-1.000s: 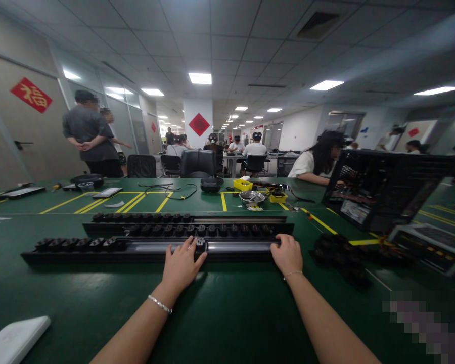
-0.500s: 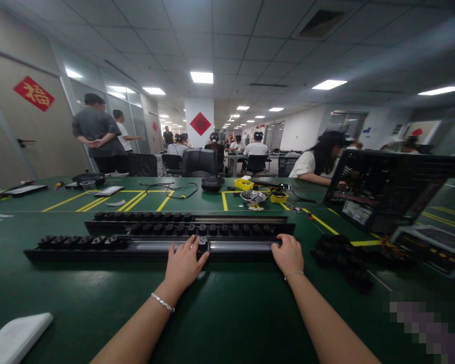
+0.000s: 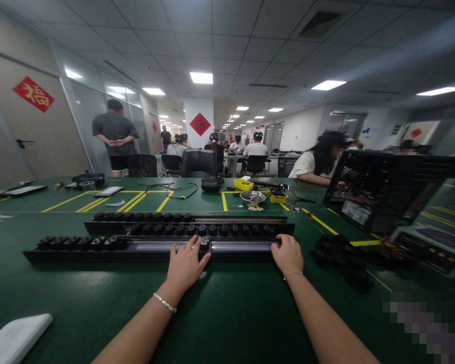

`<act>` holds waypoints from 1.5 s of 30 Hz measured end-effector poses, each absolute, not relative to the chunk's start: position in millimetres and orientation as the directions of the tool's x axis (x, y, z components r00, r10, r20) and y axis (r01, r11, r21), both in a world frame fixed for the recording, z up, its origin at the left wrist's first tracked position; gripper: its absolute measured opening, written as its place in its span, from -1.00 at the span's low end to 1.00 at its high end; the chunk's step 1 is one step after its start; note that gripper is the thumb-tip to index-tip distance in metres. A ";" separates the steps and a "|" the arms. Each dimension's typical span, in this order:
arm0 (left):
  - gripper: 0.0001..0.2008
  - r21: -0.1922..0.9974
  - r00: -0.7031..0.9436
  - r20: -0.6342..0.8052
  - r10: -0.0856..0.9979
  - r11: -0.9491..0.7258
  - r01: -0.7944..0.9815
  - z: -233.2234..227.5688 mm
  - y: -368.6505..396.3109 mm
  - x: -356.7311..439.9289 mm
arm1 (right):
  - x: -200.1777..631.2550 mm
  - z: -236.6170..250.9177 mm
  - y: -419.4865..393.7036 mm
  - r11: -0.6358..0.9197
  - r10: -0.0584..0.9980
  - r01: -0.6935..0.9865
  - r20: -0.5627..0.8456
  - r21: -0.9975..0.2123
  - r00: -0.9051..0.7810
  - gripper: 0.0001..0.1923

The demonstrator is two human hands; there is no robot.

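Pressing my left hand [image 3: 184, 266] on a small black piece seated mid-rail, my right hand [image 3: 288, 255] curled over the long black rail [image 3: 147, 248], lower centre: stiff, best gripped at its ends.

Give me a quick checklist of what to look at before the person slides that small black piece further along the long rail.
1. Left hand on the small black piece: ok, fingertips touch it.
2. Right hand steadying the near rail: ok, it rests at the right end.
3. Rail channel bare to the right of the piece: ok.
4. Piece seated properly in the channel: cannot tell.
5. Loose black parts clear of the rail's end: ok, they lie apart.
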State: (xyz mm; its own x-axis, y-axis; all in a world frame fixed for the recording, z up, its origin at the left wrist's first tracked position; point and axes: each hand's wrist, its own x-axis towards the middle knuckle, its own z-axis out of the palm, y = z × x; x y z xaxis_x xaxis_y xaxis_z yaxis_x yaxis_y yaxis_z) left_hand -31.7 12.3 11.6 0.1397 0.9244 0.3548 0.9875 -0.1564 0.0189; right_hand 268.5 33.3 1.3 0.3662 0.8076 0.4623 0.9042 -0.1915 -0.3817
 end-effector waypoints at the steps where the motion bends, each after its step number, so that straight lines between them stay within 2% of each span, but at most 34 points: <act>1: -0.37 0.018 0.139 0.351 0.926 -0.155 0.988 11.8 12.3 -31.4 | 268.4 1.5 33.1 -0.194 0.808 0.903 0.459 -0.383 0.369 -0.65; 12: -0.40 0.018 0.144 0.375 0.916 -0.163 0.987 8.3 14.3 -30.0 | 267.8 0.6 34.3 -0.186 0.792 0.908 0.489 -0.375 0.364 -0.66; 25: -0.42 0.024 0.143 0.371 0.918 -0.163 0.986 10.6 12.3 -29.2 | 264.0 4.3 30.7 -0.244 0.804 0.891 0.433 -0.383 0.407 -0.65; 29: -0.44 0.041 0.132 0.368 0.920 -0.158 0.987 11.4 12.0 -29.5 | 260.0 6.9 29.1 -0.257 0.772 0.898 0.484 -0.357 0.413 -0.68; 31: -0.44 0.048 0.133 0.369 0.920 -0.161 0.986 10.9 12.4 -29.8 | 255.7 10.0 28.0 -0.201 0.766 0.919 0.530 -0.340 0.364 -0.68; 34: -0.44 0.055 0.130 0.384 0.914 -0.163 0.985 9.8 12.7 -29.6 | 240.0 16.2 25.2 0.010 0.789 0.953 0.588 -0.304 0.179 -0.67; 37: -0.44 0.045 0.127 0.384 0.915 -0.156 0.987 10.0 11.7 -28.1 | 209.9 20.7 19.6 0.253 0.827 0.924 0.560 -0.287 -0.052 -0.64; 39: -0.44 0.024 0.129 0.382 0.915 -0.149 0.988 10.5 10.7 -26.8 | 185.7 22.1 14.5 0.358 0.836 0.888 0.522 -0.287 -0.169 -0.62; 45: -0.44 -0.012 0.148 0.391 0.909 -0.156 0.988 9.9 9.9 -25.5 | 139.1 21.8 2.1 0.478 0.837 0.847 0.414 -0.233 -0.359 -0.55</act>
